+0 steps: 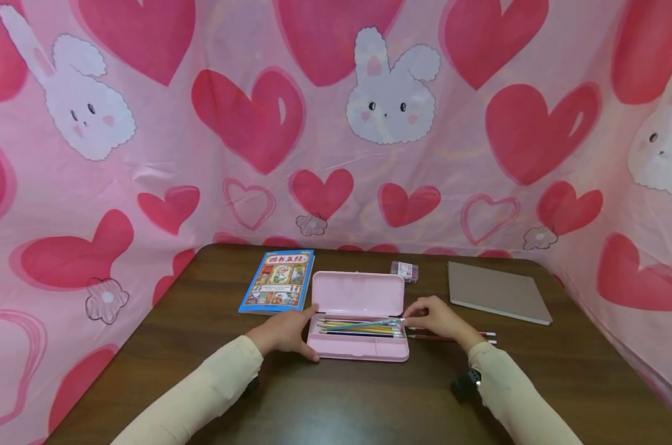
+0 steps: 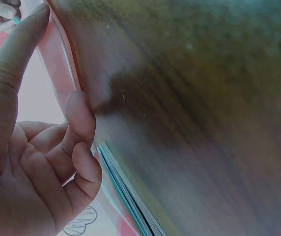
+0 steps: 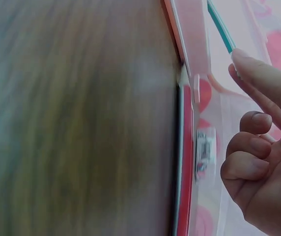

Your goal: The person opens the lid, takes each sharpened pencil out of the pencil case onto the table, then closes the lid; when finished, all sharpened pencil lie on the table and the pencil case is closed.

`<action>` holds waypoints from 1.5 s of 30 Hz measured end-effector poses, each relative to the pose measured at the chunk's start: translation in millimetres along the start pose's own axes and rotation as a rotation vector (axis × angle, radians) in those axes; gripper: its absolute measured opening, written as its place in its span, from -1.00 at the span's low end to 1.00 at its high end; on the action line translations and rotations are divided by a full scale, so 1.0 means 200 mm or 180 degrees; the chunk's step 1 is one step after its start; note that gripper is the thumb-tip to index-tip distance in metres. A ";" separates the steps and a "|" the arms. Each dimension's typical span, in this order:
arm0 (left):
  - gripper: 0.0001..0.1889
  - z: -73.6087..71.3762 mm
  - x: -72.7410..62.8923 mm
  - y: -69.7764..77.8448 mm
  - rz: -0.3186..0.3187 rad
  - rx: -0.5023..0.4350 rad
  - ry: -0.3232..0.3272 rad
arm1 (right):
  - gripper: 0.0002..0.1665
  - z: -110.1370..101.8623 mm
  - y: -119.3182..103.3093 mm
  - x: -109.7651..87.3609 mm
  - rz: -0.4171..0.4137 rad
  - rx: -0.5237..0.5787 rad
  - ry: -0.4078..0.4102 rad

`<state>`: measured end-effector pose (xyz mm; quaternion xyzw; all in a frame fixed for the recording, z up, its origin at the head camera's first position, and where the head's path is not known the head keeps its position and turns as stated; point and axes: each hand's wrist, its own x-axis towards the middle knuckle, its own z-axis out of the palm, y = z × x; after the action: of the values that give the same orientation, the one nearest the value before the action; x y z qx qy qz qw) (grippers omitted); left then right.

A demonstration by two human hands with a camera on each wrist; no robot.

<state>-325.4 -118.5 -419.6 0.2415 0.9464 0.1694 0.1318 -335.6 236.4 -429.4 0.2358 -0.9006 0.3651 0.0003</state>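
A pink pencil case (image 1: 358, 293) lies with its lid raised on the table, several pencils (image 1: 358, 329) in its rear compartment. My left hand (image 1: 283, 332) holds the case at its left side, thumb by the front corner and fingers towards the hinge. In the left wrist view the thumb and fingers of that hand (image 2: 42, 142) are against the case's edge (image 2: 62, 54). My right hand (image 1: 438, 318) pinches the end of a teal pencil (image 3: 221, 25) between thumb and forefinger. That pencil slants over the others in the case. Red pencils (image 1: 453, 337) lie on the table under the right hand.
A blue-edged book (image 1: 277, 281) lies behind my left hand. A small clear box with a white label (image 1: 405, 271) sits behind the case. On the right is a grey-covered notebook (image 1: 497, 292). Pink patterned cloth (image 1: 325, 130) hangs around the dark wooden table (image 1: 325, 402).
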 end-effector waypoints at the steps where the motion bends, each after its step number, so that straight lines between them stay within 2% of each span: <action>1: 0.12 0.00 0.00 0.00 -0.0003 0.0003 -0.0002 | -0.85 -0.01 0.01 -0.01 0.0023 0.0038 0.0026; 11: 0.11 0.01 0.00 0.00 0.0011 0.0002 0.0021 | -0.81 -0.10 0.07 -0.10 0.0263 0.0149 0.0157; 18: 0.11 0.01 0.00 0.00 0.0055 0.0010 0.0030 | -0.83 -0.17 0.12 -0.18 0.0298 0.0273 0.0214; 24: 0.11 0.01 0.00 0.00 0.0044 -0.0034 0.0019 | -0.79 -0.25 0.13 -0.26 0.0423 0.0185 0.0205; 28: 0.11 0.00 0.00 0.00 0.0025 -0.0063 0.0019 | -0.78 -0.30 0.15 -0.33 0.0442 0.0316 0.0216; 33: 0.11 0.00 0.00 0.00 0.0025 -0.0042 0.0023 | -0.79 -0.36 0.18 -0.41 0.0478 0.0304 0.0298; 37: 0.12 0.00 0.00 -0.01 0.0038 -0.0013 0.0040 | -0.81 -0.40 0.21 -0.47 0.0456 0.0268 0.0311; 40: 0.12 0.00 0.00 -0.01 0.0056 -0.0016 0.0047 | -0.85 -0.44 0.25 -0.51 0.0270 0.0211 0.0279; 43: 0.12 0.00 0.00 -0.01 0.0064 -0.0003 0.0039 | -0.88 -0.47 0.28 -0.56 0.0198 0.0223 0.0243; 45: 0.12 0.00 0.00 -0.01 0.0077 0.0002 0.0040 | -0.87 -0.48 0.29 -0.58 0.0230 0.0235 0.0201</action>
<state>-325.6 -119.4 -420.2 0.2519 0.9443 0.1721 0.1237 -273.5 386.2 -417.4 0.1913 -0.8940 0.4051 0.0068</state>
